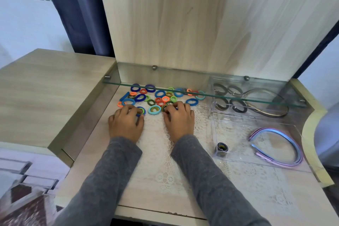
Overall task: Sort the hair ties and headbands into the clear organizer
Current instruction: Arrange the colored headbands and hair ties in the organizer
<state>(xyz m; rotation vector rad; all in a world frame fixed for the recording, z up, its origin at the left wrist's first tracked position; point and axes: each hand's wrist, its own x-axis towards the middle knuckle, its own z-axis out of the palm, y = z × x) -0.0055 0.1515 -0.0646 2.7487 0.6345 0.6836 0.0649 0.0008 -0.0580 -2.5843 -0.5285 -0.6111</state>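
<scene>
Well to the left of the clear organizer (236,134), on the lace mat (165,170) that covers the table (229,205), the left hand (126,124) lies with its fingers bent down onto a blue hair tie (142,111) at the near edge of the loose hair ties (159,97). The pile spreads out under a glass shelf (183,91), all of it left of the organizer. The right hand (178,121), just beside the left but not touching it, curls its fingertips onto dark and green ties on the side nearer the organizer. Whether either hand has a tie pinched yet cannot be told.

The ties look light, soft and stretchy. They should pinch easily anywhere on the ring, though the small ones nested inside bigger ones may come up together. Several could probably be gathered at once.

Inside the organizer, a short stack of ties (222,147) stands in the near left corner and dark ties (238,105) fill the back compartments. A metallic headband (275,113) sits at the back right. Pastel headbands (293,145) lie in the large front compartment. These look stiff and springy, and are best held at the top of the arc.
</scene>
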